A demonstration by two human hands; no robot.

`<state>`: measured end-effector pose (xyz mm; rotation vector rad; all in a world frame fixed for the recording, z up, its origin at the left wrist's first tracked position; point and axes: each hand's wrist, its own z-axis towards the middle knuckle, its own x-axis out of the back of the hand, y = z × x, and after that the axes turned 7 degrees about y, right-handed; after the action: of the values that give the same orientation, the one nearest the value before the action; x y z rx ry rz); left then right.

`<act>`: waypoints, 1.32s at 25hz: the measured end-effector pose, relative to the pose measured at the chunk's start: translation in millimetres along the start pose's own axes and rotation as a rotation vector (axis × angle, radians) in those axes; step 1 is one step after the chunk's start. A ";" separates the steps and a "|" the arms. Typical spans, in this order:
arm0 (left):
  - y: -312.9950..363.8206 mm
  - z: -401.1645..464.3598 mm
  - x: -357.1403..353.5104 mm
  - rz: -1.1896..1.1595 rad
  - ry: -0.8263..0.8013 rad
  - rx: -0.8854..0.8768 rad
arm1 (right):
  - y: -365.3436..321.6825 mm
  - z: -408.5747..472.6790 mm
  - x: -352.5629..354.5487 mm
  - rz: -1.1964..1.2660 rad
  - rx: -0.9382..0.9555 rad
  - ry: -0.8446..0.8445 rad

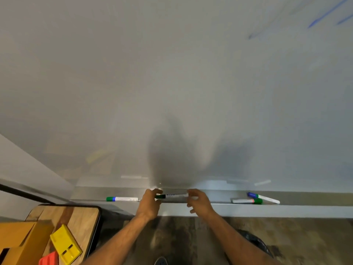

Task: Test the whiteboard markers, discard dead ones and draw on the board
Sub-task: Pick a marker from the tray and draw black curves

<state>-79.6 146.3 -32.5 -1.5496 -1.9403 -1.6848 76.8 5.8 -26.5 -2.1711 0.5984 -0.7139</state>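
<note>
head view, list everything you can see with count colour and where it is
whiteboard: one, white, fills the upper view, blue strokes top right
marker tray: one, grey metal, along the board's bottom edge
held marker: one, white body, green cap end to the left, between both hands over the tray
tray markers: three, white; one at left, two at right
table: one, wooden, lower left
cardboard box: one, tan, on the table
yellow block: one, on the table
red item: one, by the yellow block
hands: left holds the cap end, right at the other end
</note>
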 end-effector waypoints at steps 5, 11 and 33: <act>33.5 -15.7 7.8 0.008 -0.036 -0.209 | -19.8 -15.8 46.2 0.275 -0.019 0.074; 105.6 -69.6 14.4 -0.146 -0.060 -0.420 | -62.0 -77.4 106.3 0.334 0.192 -0.138; 359.5 -207.5 131.3 -0.083 0.397 -1.201 | -245.7 -236.5 258.0 0.283 1.189 0.017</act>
<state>26.4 1.4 364.2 -1.1219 -0.7310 -3.1377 157.5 -125.7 372.4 -0.9600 0.3230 -0.6727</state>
